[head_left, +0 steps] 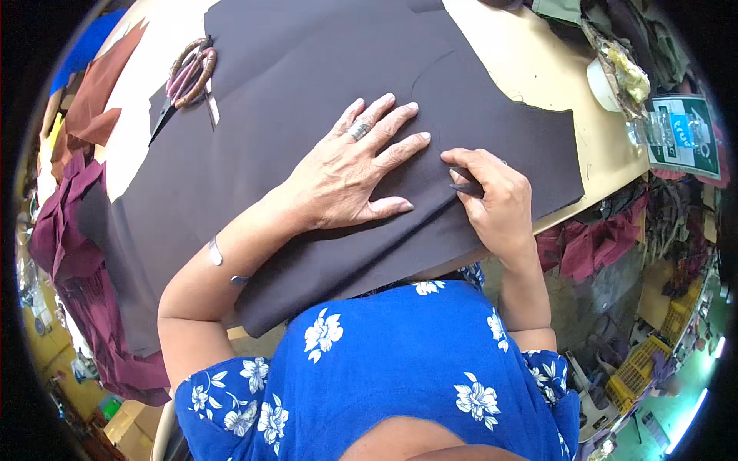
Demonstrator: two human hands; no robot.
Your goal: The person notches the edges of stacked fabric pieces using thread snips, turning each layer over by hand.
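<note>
A large piece of dark fabric (300,69) covers most of the table. My left hand (346,169) lies flat on it, fingers spread, with a ring on one finger. To its right, my right hand (496,196) is closed around a small dark two-pronged tool (465,181); its exact kind is partly hidden by the fingers. The prongs point left, just over the fabric. A loose thread curves across the cloth above my hands. Scissors (188,77) with wrapped handles lie at the fabric's upper left edge, away from both hands.
Maroon cloth (69,238) hangs at the table's left side, with rust-brown cloth (92,115) above it. A white bowl (603,86) and a clear plastic bottle (669,131) are at the right. Yellow crates (638,369) stand on the floor, lower right.
</note>
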